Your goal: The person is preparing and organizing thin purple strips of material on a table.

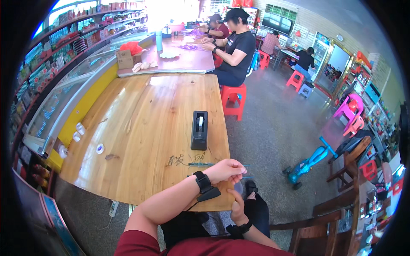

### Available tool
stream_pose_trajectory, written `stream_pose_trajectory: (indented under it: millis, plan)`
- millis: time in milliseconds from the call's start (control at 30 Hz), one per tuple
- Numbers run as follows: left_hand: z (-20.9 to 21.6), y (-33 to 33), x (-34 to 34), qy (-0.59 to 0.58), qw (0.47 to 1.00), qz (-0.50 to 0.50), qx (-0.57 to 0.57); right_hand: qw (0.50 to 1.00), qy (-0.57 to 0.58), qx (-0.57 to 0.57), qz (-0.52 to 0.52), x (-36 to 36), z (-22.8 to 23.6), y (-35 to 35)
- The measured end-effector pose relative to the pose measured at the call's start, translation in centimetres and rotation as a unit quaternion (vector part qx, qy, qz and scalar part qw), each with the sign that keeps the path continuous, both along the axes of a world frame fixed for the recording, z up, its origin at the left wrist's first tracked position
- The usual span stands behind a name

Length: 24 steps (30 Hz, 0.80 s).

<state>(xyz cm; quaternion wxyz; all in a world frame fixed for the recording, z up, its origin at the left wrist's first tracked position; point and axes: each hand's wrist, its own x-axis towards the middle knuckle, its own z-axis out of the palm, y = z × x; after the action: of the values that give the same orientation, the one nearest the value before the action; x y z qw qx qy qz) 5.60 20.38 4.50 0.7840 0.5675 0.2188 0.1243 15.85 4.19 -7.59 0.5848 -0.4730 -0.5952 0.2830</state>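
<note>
My left hand (225, 171) reaches across the table's near right corner, its fingers bent into a pinch. Thin dark teal strips (200, 164) lie under and beside it, their ends sticking out past the table edge. Whether the fingertips hold one of them is too small to make out. My right hand (237, 208) is lower, just off the table edge, with thumb and forefinger apart and nothing visible between them. A black tape dispenser (199, 132) stands on the wooden table (149, 119) beyond my left hand.
A white roll (100, 148) and small white cups (78, 131) sit toward the table's left side. Farther off, a pinkish table (183, 59) carries a cardboard box (125, 59) and a blue bottle (159, 41). A person (237, 53) sits there on a red stool (233, 100). A teal ride-on toy (309, 162) stands right.
</note>
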Motion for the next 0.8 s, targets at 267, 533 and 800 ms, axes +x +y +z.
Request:
stream_pose_trajectory:
  millis: [267, 533, 800]
  plan:
    - [-0.5, 0.0, 0.1, 0.002, 1.000, 0.013, -0.005, 0.999, 0.011, 0.021, -0.028, -0.3, 0.0, 0.1]
    - [-0.5, 0.2, 0.3, -0.007, 1.000, 0.005, -0.009, 1.000, 0.010, 0.005, 0.013, 0.6, -0.6, 0.4]
    - [-0.7, 0.1, -0.1, 0.001, 1.000, -0.017, 0.015, 1.000, -0.004, 0.015, 0.009, 0.1, -0.1, 0.1]
